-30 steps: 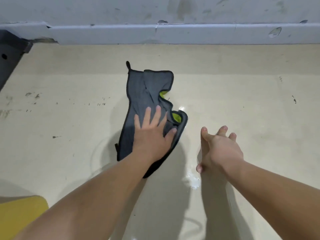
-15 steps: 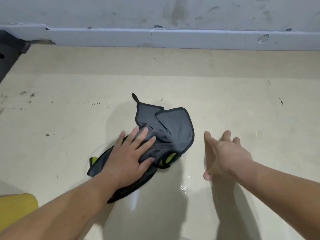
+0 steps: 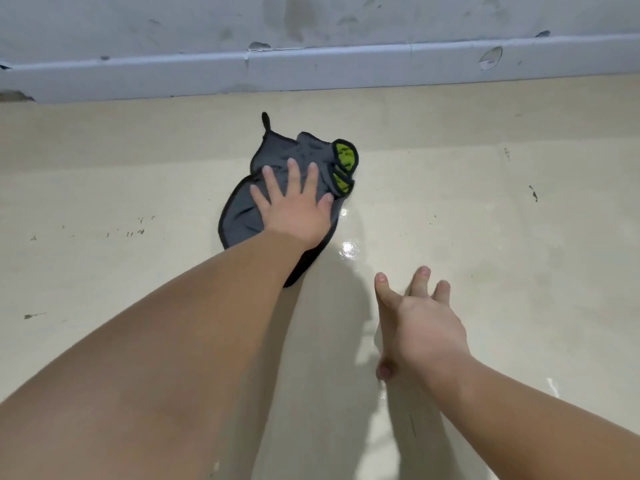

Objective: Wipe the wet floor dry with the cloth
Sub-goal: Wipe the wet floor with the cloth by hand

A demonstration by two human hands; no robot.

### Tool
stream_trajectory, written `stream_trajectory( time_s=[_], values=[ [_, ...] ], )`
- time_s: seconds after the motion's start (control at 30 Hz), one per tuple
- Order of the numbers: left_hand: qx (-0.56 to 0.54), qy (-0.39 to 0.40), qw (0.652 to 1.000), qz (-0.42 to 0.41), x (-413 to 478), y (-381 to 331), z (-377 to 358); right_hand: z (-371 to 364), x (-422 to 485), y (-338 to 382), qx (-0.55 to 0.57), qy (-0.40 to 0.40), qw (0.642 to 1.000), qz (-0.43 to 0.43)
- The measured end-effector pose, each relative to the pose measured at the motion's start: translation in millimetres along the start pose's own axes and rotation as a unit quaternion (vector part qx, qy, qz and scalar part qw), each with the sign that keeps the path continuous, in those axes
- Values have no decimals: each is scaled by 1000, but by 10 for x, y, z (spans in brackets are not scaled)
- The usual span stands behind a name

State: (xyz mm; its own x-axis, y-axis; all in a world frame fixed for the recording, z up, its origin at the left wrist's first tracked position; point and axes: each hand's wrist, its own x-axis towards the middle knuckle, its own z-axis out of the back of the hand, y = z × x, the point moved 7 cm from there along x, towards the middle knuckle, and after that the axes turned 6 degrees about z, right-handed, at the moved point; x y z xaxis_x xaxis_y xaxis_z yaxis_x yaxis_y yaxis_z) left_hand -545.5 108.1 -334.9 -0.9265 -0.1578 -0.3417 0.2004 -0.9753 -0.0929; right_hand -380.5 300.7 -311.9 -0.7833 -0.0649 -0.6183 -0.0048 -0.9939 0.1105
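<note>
Head view, left hand (image 3: 294, 206) flat with fingers spread on the grey cloth (image 3: 277, 188) bunched on the cream floor (image 3: 104, 278) near the baseboard (image 3: 311, 67); right hand (image 3: 420, 327) spread wide, holding nothing; wet sheen (image 3: 348, 249) just beside the cloth

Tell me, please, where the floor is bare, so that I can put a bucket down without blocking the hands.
Bare floor lies left of the cloth, and more on the far right, past the right hand. A strip runs between cloth and baseboard. The middle is crowded: the left hand presses the cloth, with wet patches beside it.
</note>
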Motion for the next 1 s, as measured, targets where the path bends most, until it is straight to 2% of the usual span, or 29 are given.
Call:
stream_trajectory(
  time_s=[0.07,0.17,0.27,0.47,0.53,0.63,0.67,0.73,0.83,0.9,1.0],
  values=[
    [29,11,995,-91,-151,-388,-60,12,2,10,0,2,1000,-2],
    [61,10,969,-238,-590,-726,-262,52,-23,16,-2,5,1000,-6],
    [11,-38,959,-282,-1050,-557,-385,65,-49,8,-2,0,1000,-12],
    [8,-37,979,-201,-1725,472,-494,46,-66,13,-6,-6,1000,-23],
    [-3,-48,992,-113,-1835,1002,-488,34,-121,-3,12,-30,999,-21],
    [-37,-58,995,65,-2088,1682,-551,49,-337,40,-3,-141,990,25],
    [-45,-52,992,102,-2196,1757,-604,27,-436,93,-19,-172,983,53],
    [-49,-42,991,120,-2502,1643,-717,-101,-669,248,-11,-193,976,105],
    [-14,-8,999,34,-2987,1029,-906,-266,-958,411,63,-203,965,154],
    [15,34,997,-63,-3364,527,-1066,-375,-1093,392,76,-166,970,163],
    [45,100,966,-233,-3746,90,-1268,-427,-1203,186,88,-138,976,144]
  ],
)
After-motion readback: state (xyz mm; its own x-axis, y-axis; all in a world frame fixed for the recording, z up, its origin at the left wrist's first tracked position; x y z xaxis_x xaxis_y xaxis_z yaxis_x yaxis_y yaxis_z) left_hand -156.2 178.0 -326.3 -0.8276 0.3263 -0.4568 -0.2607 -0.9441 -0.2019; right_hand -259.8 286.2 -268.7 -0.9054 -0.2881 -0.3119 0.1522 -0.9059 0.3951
